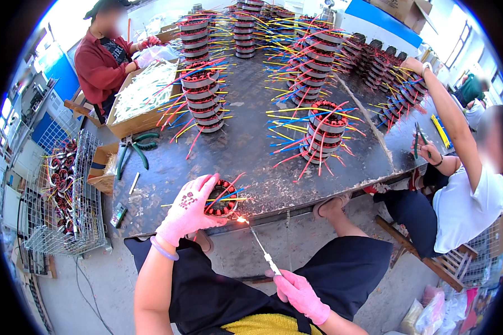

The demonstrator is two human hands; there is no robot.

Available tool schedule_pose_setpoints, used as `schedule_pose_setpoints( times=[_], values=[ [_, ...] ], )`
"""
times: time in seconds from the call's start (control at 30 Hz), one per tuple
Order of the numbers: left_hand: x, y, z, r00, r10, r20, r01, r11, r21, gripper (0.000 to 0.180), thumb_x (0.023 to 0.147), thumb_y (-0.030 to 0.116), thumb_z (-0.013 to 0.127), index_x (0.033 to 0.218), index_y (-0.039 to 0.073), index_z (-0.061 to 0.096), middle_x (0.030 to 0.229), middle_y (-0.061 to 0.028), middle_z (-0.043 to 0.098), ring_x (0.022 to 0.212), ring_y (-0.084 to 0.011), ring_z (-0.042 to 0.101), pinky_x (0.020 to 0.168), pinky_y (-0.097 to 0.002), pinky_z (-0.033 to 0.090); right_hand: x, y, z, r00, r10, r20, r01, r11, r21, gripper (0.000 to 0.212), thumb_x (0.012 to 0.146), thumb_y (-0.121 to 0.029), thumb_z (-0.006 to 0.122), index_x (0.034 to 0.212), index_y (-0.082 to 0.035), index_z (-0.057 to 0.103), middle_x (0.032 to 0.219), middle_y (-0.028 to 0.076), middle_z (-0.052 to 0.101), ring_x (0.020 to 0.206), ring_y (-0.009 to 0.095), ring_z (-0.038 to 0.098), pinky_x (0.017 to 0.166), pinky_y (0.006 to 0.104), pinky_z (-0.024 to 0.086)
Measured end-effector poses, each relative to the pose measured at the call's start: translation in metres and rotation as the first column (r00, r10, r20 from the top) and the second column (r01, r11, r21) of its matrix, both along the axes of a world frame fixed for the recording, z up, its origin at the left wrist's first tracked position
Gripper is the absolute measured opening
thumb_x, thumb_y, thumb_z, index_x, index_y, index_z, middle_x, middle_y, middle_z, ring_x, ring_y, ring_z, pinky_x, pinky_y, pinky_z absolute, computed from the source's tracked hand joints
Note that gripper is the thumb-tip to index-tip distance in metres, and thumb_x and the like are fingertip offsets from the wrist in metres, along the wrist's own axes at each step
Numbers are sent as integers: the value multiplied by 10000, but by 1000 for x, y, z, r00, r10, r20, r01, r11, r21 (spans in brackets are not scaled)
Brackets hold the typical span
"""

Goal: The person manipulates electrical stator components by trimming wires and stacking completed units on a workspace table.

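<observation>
the left hand, in a pink glove, is closed around a motor stator, a ring of steel with red-brown copper windings and coloured lead wires coming out of its top. the stator rests at the near edge of the dark work table, just in front of the person's knees. the right hand, also in a pink glove, is clenched on the handle of a thin torch tool, and its small flame burns right beside the lower right side of the stator, touching or almost touching it.

i judge the stator to be heavy for its size and stiff, because it is a metal core with copper. the body will not bend, but the windings and the thin wires look easy to damage, and the part near the flame is probably hot. so the good place to take it is the outer steel ring, on the side away from the flame, as the left hand does, not by the wires.

the right hand is lower and nearer to the body, well apart from the stator; only the tool tip reaches it. further on the table stand stacks of stators, and green-handled pliers lie to the left.
</observation>
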State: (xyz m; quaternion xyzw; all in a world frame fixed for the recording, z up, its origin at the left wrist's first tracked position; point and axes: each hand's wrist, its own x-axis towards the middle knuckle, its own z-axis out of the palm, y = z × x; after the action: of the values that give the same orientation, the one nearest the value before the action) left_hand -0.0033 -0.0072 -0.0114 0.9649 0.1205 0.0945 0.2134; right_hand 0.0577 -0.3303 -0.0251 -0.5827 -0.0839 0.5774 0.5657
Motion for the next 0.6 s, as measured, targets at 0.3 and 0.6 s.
schedule_pose_setpoints(
  times=[0.3, 0.6],
  values=[
    [-1, 1, -1, 1000, -7, 9, 7, 1000, 6, 996, 568, 333, 868, 1392, 11, 410, 1360, -182, 466, 1256, -369, 451, 1057, -423, 367, 0, 0, 2, 999, 14, 32, -14, 1000, -13, 384, 1007, -233, 485, 1277, 35, 545, 681, -60, 411, 605, 47, 380, 556, 205, 309],
    [-1, 0, 0, 1000, 1, 7, -1, 1000, 20, 1002, 570, 340, 870, 1397, 15, 408, 1365, -188, 463, 1257, -371, 451, 1055, -424, 371, -1, -2, -8, 999, 25, 41, -25, 1000, 0, 381, 1013, -265, 477, 1287, -9, 547, 686, -69, 420, 578, 34, 385, 526, 207, 323]
  ],
)
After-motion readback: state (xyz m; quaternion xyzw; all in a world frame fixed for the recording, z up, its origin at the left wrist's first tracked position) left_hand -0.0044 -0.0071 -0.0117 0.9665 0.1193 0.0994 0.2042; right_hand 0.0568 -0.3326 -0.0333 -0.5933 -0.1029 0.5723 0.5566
